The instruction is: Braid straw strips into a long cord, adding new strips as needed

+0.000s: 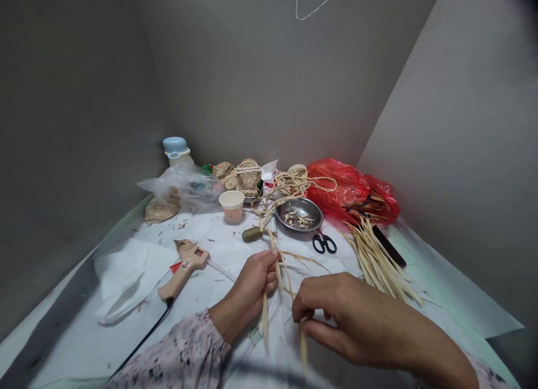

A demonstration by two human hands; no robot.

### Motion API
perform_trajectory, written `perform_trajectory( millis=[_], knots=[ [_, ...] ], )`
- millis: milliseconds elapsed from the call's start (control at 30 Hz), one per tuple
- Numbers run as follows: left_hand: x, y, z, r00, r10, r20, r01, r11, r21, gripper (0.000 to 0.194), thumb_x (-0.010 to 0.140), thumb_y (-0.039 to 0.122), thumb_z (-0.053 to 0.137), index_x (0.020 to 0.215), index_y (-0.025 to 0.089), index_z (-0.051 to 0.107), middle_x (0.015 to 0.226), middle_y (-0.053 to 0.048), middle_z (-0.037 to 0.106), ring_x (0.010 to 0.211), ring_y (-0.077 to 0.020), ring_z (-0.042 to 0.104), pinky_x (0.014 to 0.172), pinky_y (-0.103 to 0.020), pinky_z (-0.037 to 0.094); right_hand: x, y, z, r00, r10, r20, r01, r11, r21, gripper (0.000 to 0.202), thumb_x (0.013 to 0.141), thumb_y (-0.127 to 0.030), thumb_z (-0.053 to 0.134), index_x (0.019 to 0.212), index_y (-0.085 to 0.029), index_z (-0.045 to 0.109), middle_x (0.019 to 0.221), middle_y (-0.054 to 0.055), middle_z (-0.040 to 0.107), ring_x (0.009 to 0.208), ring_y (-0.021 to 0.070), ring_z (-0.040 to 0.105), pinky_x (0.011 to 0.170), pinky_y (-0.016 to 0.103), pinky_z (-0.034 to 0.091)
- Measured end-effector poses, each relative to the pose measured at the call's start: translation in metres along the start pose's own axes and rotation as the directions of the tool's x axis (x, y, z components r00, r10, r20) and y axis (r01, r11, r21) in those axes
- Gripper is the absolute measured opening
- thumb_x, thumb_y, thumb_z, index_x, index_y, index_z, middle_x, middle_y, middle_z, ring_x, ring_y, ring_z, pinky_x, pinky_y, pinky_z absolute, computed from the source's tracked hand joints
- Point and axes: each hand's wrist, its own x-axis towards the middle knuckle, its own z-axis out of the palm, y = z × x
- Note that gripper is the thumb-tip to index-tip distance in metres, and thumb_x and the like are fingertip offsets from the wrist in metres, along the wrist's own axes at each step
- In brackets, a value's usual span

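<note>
A braided straw cord [269, 209] runs from the pile at the back down to my hands, its loose strands spreading at the near end. My left hand [257, 279] is closed on the braid where the strands part, and one strand hangs below it. To the right, my right hand [325, 310] pinches another strand, which dangles under its fingertips. A thin strand sticks out to the right from the braid above my right hand. Long pale straw strips [380, 260] lie in a bundle beyond my right hand.
A glue gun [184, 271] with a black cable lies left. Behind are a paper cup [232, 205], a metal bowl [299, 214] with straw scraps, black scissors [324, 244], a red plastic bag [340, 187], coiled straw pieces [247, 176], a clear bag [180, 181] and a blue-lidded bottle [175, 148].
</note>
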Motion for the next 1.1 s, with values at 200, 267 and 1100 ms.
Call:
perform_trajectory(
  millis=[200, 267, 1100],
  knots=[
    [0.0, -0.001, -0.001, 1.0, -0.02, 0.021, 0.019, 1.0, 0.02, 0.027, 0.077, 0.034, 0.064, 0.068, 0.016, 0.046, 0.05, 0.012, 0.021, 0.042, -0.0023, 0.009, 0.038, -0.017, 0.006, 0.012, 0.017, 0.007, 0.985, 0.062, -0.161, -0.044, 0.993, 0.112, 0.026, 0.085, -0.012, 0.051, 0.102, -0.025, 0.065, 0.093, -0.001, 0.07, 0.079, 0.0119, 0.062, 0.073, 0.021, 0.044],
    [-0.001, -0.001, 0.0, 1.0, -0.018, 0.025, 0.017, 0.999, 0.032, 0.026, 0.077, 0.035, 0.064, 0.071, 0.015, 0.049, 0.051, 0.012, 0.022, 0.042, -0.0021, 0.01, 0.038, -0.016, 0.007, 0.023, 0.028, 0.018, 0.916, 0.148, -0.374, -0.115, 0.987, 0.109, 0.017, 0.086, -0.018, 0.053, 0.096, -0.022, 0.066, 0.092, 0.001, 0.069, 0.082, 0.014, 0.062, 0.075, 0.024, 0.044],
    [-0.003, -0.001, 0.003, 0.999, 0.037, 0.015, -0.038, 0.996, 0.078, 0.033, 0.072, 0.041, 0.068, 0.07, 0.017, 0.046, 0.05, 0.013, 0.024, 0.041, -0.0016, 0.01, 0.039, -0.017, 0.007, 0.055, 0.051, 0.077, 0.73, 0.448, -0.516, -0.162, 0.847, 0.506, 0.025, 0.087, -0.033, 0.051, 0.101, -0.018, 0.066, 0.067, 0.001, 0.063, 0.058, 0.0137, 0.056, 0.056, 0.024, 0.042]
  ],
)
